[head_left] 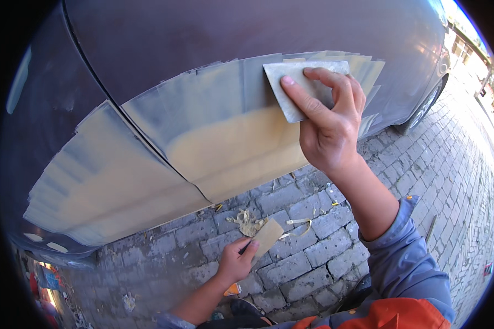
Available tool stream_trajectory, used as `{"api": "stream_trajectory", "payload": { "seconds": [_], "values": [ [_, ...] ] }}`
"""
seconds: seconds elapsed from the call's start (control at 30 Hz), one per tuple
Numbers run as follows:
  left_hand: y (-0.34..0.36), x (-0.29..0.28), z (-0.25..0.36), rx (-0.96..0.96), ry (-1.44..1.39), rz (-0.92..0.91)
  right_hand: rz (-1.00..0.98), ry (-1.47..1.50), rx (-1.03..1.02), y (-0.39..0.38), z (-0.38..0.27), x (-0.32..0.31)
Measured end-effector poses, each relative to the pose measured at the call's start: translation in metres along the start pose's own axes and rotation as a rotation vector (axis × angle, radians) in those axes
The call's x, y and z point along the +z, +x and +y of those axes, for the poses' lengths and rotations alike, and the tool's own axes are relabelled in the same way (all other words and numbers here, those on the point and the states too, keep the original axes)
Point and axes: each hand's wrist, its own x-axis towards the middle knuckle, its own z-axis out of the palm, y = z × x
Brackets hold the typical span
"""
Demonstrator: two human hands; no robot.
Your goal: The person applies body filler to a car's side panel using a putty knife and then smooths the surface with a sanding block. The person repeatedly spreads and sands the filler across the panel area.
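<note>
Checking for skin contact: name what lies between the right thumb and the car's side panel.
In the head view, a flat grey putty spreader in the right hand lies between thumb and filler-coated side panel.

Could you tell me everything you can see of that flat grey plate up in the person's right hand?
The flat plate is thin, pale grey and four-sided, with straight edges and a mottled, perhaps metallic surface. It looks stiff and unbent. The right hand grips it, its fingers hiding part of the face. It is held slightly tilted in front of the dark car's side, over the upper part of a tan-coated patch. Whether it touches the patch is unclear.
</note>
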Motion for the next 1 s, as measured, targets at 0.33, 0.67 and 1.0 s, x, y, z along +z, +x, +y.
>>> {"api": "stream_trajectory", "payload": {
  "seconds": [0.33,0.67,1.0],
  "values": [
    [-0.001,-0.004,0.011,0.012,-0.068,-0.048,-0.002,0.003,0.038,0.016,0.006,-0.007],
    [0.001,-0.02,0.015,-0.012,-0.415,-0.157,-0.091,0.01,0.082,-0.031,-0.013,0.008],
    [-0.002,-0.021,0.012,-0.016,-0.427,-0.142,-0.113,0.007,0.156,-0.109,-0.028,0.039]
  ]
}}
